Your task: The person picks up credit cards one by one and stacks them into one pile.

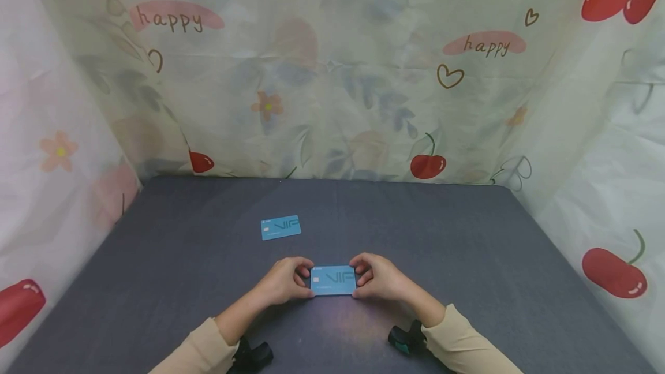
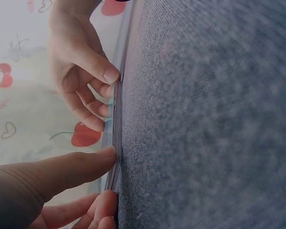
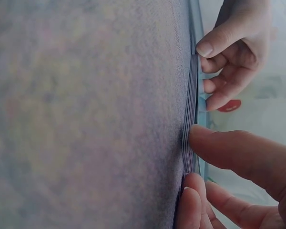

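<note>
A neat stack of blue VIP cards (image 1: pixel 332 286) lies flat on the dark cloth near the front middle. My left hand (image 1: pixel 284 281) grips its left end, thumb at the near corner and fingers curled at the far one. At the right end, my right hand (image 1: pixel 381 280) grips it the same way. Seen edge-on in the left wrist view, the stack (image 2: pixel 117 114) shows several thin layers, with both thumbs against its near side. A single blue VIP card (image 1: pixel 280 228) lies slightly tilted, farther back and to the left, apart from both hands.
The dark grey table cloth (image 1: pixel 441 235) spreads under everything. A printed curtain (image 1: pixel 332 103) with cherries and hearts hangs along the back edge and both sides. Black wrist devices (image 1: pixel 407 339) sit at the cuffs of the beige sleeves.
</note>
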### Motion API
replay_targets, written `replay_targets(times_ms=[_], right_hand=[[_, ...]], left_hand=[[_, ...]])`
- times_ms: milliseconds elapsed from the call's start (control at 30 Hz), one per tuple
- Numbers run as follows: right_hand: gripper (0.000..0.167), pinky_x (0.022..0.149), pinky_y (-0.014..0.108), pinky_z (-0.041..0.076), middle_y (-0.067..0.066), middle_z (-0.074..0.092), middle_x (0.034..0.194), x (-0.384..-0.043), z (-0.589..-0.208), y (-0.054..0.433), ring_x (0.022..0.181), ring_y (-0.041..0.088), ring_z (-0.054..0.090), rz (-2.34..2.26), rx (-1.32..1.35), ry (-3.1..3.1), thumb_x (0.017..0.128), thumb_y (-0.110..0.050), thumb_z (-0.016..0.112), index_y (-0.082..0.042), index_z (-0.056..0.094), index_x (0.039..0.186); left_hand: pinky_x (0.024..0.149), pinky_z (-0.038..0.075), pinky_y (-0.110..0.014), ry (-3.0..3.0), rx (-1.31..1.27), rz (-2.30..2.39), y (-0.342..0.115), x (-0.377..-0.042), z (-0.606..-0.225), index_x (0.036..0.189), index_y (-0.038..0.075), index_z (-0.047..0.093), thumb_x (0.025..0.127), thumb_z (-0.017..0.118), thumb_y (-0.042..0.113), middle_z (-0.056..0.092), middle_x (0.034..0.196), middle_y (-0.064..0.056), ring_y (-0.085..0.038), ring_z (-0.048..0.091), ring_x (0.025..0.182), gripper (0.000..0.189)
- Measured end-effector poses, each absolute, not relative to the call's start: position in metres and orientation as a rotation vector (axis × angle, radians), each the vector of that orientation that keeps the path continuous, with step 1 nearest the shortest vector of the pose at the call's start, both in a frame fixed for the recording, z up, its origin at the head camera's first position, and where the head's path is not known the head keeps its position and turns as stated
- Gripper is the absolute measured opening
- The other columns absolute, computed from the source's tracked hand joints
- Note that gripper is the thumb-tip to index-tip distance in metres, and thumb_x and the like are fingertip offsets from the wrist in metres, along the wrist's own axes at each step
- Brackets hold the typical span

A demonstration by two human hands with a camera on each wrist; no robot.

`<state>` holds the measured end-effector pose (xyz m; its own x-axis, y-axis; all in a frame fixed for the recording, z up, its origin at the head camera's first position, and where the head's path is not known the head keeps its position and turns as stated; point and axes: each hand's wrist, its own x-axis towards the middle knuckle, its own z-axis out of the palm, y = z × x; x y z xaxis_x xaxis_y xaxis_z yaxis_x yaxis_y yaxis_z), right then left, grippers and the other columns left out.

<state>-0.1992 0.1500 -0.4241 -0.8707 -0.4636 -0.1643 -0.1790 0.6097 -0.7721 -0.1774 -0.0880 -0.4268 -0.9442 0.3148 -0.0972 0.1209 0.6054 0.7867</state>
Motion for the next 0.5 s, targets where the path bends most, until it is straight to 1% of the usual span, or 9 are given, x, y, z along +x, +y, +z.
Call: replay_targets(times_ms=[500], right_hand=[[0.052, 0.064, 0.023, 0.05, 0.011, 0.056, 0.101, -0.199, -0.4241, 0.1484, 0.077, 0.013, 0.056, -1.121, -0.511, 2.49, 0.07, -0.002, 0.078, 0.001, 0.055, 0.117]], left_hand=[[0.06, 0.047, -0.022, 2.609, 0.36, 1.24, -0.0882, -0.1781, -0.426, 0.114, -0.003, 0.06, 0.068, 0.081, 0.006, 0.06, 0.09, -0.007, -0.011, 0.057, 0.07, 0.051]])
